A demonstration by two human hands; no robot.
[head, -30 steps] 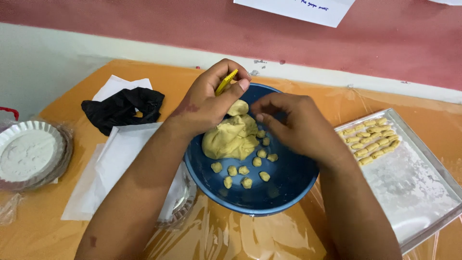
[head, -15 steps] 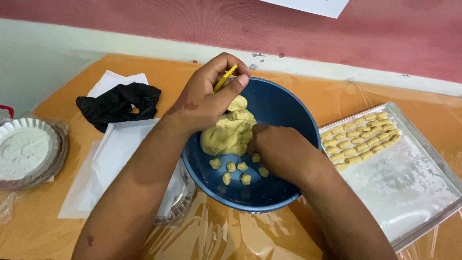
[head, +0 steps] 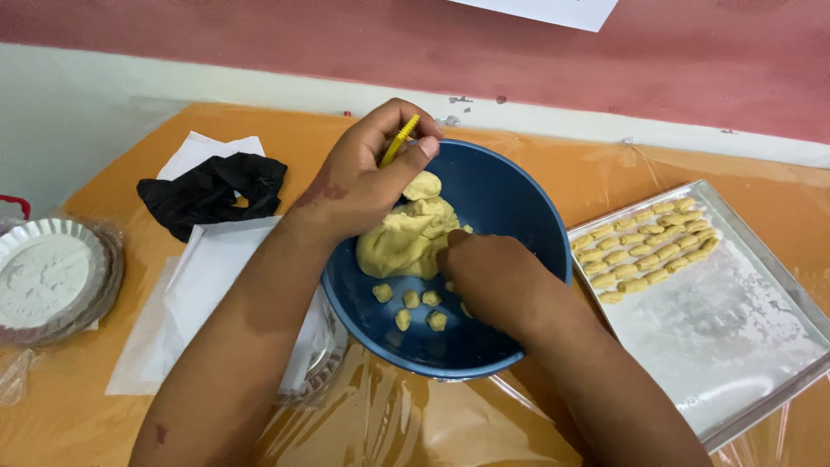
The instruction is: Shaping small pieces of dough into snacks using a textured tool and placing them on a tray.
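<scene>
Right hand (head: 497,281) reaching into blue bowl (head: 519,216) mid-frame, grip hidden; dough bits (head: 411,304) lying just left. Left hand (head: 367,177) pinching yellow tool (head: 399,141).

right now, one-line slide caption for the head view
Left hand holds a yellow tool; right hand reaches dough pieces in blue bowl.
</scene>
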